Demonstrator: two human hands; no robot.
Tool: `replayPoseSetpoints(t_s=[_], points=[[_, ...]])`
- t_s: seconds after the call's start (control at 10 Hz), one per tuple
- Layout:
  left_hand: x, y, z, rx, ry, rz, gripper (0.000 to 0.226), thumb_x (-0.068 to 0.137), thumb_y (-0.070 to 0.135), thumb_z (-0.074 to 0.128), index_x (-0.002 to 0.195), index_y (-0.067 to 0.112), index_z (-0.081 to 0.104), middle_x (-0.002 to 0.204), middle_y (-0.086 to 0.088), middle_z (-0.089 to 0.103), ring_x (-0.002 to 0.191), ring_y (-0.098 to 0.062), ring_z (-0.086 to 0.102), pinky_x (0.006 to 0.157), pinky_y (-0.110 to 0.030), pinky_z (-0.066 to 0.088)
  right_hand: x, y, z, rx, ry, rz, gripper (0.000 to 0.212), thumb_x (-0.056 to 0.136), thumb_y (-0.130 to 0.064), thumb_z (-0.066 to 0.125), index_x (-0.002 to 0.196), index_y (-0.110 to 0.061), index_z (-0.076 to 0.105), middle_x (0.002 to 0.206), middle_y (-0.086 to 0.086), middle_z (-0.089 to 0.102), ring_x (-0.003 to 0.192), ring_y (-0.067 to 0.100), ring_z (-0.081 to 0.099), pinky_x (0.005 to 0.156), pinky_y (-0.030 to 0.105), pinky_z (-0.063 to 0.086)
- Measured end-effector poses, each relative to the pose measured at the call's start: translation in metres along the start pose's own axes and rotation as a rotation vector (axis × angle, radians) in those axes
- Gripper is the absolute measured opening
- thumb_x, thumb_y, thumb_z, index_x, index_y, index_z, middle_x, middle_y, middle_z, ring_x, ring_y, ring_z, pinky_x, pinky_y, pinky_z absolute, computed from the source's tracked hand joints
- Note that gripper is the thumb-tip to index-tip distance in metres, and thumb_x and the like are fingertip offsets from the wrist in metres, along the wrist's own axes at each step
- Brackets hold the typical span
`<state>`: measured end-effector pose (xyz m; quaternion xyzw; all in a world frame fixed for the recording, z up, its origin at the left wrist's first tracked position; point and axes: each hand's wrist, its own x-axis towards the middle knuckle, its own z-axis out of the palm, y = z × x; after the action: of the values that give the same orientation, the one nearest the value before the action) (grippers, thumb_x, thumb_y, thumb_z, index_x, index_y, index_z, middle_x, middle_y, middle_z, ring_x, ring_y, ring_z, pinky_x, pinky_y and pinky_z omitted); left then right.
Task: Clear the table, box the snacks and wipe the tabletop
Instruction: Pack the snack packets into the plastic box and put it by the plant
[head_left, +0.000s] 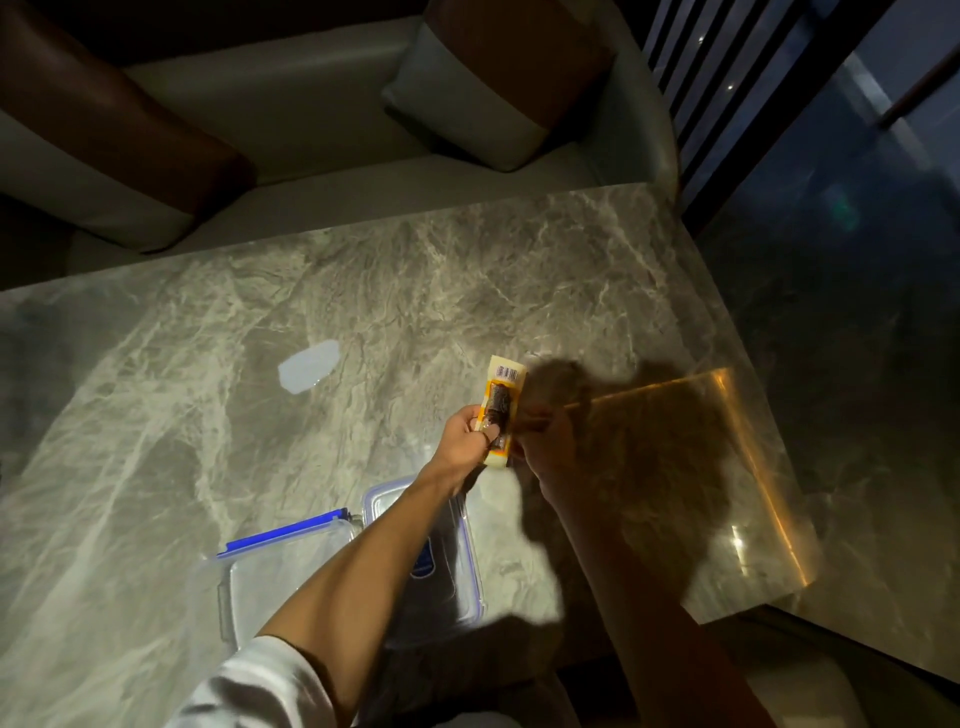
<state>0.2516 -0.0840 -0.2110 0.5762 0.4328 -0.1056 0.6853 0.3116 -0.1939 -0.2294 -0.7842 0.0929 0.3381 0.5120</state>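
The left fingers (488, 430) are curling around the lower half of a snack (501, 408), thumb lying across its front, so the left hand (465, 439) is gripping the packet firmly. The snack is a long yellow-and-white wrapper with a dark window down its middle and a barcode at its top end; it is being held above the table (363, 312), tilted a little with the barcode end pointing away from the person. The right hand (545, 447) is sitting just beside the packet's right edge, deep in shadow (its fingers are too dark to read, so I cannot tell whether they are pinching the wrapper or only lying against it). Both forearms are reaching forward from the bottom of the view, and a white sleeve (260, 686) is covering the left upper arm.

Below the left forearm a clear box (244, 587) with a blue clip is standing open on the marble top, and its lid (467, 545), clear with a blue rim, is lying flat just beside it to the right. Farther out, left of the hands, a small pale patch (309, 366) is showing on the stone; what it is cannot be told. Beyond the table's far edge a sofa (311, 119) is carrying a cushion (498, 78).
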Motion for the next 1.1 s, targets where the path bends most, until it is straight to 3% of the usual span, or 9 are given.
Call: replayPoseSetpoints(t_s=[0.2, 0.3, 0.4, 0.5, 0.7, 0.8, 0.9, 1.0, 1.1], points=[[-0.009, 0.004, -0.041, 0.365, -0.166, 0.162, 0.032, 0.091, -0.012, 0.051, 0.121, -0.005, 0.057, 0.091, -0.013, 0.06, 0.083, -0.024, 0.057, 0.076, -0.032, 0.049, -0.012, -0.022, -0.01, -0.054, -0.032, -0.186, 0.06, 0.085, -0.005, 0.072, 0.138, -0.001, 0.046, 0.125, 0.005, 0.049, 0.105, 0.015, 0.054, 0.067, -0.001, 0.044], [-0.028, 0.007, -0.077, 0.419, -0.264, 0.204, 0.036, 0.09, -0.012, 0.054, 0.124, -0.002, 0.059, 0.097, -0.011, 0.063, 0.086, -0.019, 0.058, 0.084, -0.033, 0.049, -0.028, -0.036, -0.006, -0.072, -0.197, -0.216, 0.037, 0.085, -0.001, 0.07, 0.119, 0.008, 0.058, 0.098, 0.013, 0.059, 0.075, 0.01, 0.057, 0.061, 0.016, 0.05], [-0.058, 0.007, -0.119, 0.324, -0.194, 0.197, 0.034, 0.086, -0.004, 0.067, 0.119, 0.003, 0.064, 0.096, -0.005, 0.066, 0.082, -0.012, 0.061, 0.08, -0.022, 0.052, -0.053, -0.042, 0.01, -0.072, -0.314, -0.212, 0.022, 0.088, -0.004, 0.067, 0.102, 0.012, 0.064, 0.079, 0.01, 0.062, 0.064, 0.006, 0.058, 0.056, 0.015, 0.049], [-0.097, -0.007, -0.163, 0.002, 0.121, 0.172, 0.029, 0.082, -0.001, 0.073, 0.11, 0.004, 0.065, 0.089, -0.008, 0.063, 0.074, -0.014, 0.058, 0.066, -0.02, 0.05, -0.088, -0.045, 0.047, 0.054, -0.334, -0.162, 0.004, 0.089, -0.001, 0.064, 0.085, -0.001, 0.063, 0.058, -0.009, 0.058, 0.048, -0.004, 0.053, 0.047, 0.011, 0.043], [-0.18, -0.07, -0.237, -0.518, 0.392, -0.001, 0.021, 0.083, -0.007, 0.068, 0.104, -0.002, 0.067, 0.084, -0.015, 0.076, 0.065, -0.02, 0.072, 0.058, -0.023, 0.06, -0.156, -0.013, 0.145, 0.022, -0.426, -0.103, 0.026, 0.094, 0.004, 0.055, 0.079, -0.017, 0.056, 0.073, -0.003, 0.057, 0.055, -0.003, 0.059, 0.053, 0.013, 0.052], [-0.197, -0.099, -0.257, -0.521, 0.56, -0.066, 0.014, 0.084, -0.008, 0.067, 0.095, 0.0, 0.067, 0.079, -0.016, 0.072, 0.066, -0.024, 0.066, 0.063, -0.031, 0.057, -0.184, 0.006, 0.175, -0.027, -0.406, -0.097, 0.017, 0.098, -0.01, 0.053, 0.082, -0.014, 0.06, 0.07, -0.005, 0.059, 0.057, -0.004, 0.057, 0.058, 0.026, 0.049], [-0.197, -0.119, -0.261, -0.433, 0.606, -0.088, 0.009, 0.085, -0.008, 0.066, 0.09, 0.0, 0.067, 0.073, -0.011, 0.064, 0.061, -0.022, 0.056, 0.056, -0.028, 0.051, -0.199, 0.025, 0.188, -0.189, -0.335, -0.181, 0.032, 0.096, -0.013, 0.056, 0.124, 0.003, 0.057, 0.115, 0.01, 0.06, 0.104, 0.014, 0.055, 0.094, 0.034, 0.043], [-0.189, -0.134, -0.258, -0.325, 0.58, -0.114, 0.01, 0.088, -0.008, 0.063, 0.097, -0.01, 0.067, 0.064, -0.007, 0.057, 0.051, -0.014, 0.055, 0.047, -0.02, 0.051, -0.208, 0.029, 0.185, -0.363, -0.208, -0.089, 0.036, 0.094, -0.013, 0.061, 0.127, 0.001, 0.056, 0.123, 0.02, 0.062, 0.11, 0.024, 0.057, 0.094, 0.035, 0.044], [-0.179, -0.14, -0.254, -0.179, 0.548, -0.12, 0.012, 0.093, -0.003, 0.056, 0.091, -0.002, 0.067, 0.079, -0.012, 0.06, 0.076, -0.022, 0.057, 0.067, -0.025, 0.051, -0.206, 0.027, 0.185, -0.378, -0.177, 0.025, 0.035, 0.097, -0.02, 0.057, 0.127, -0.003, 0.058, 0.119, 0.019, 0.065, 0.109, 0.033, 0.062, 0.094, 0.045, 0.052]])
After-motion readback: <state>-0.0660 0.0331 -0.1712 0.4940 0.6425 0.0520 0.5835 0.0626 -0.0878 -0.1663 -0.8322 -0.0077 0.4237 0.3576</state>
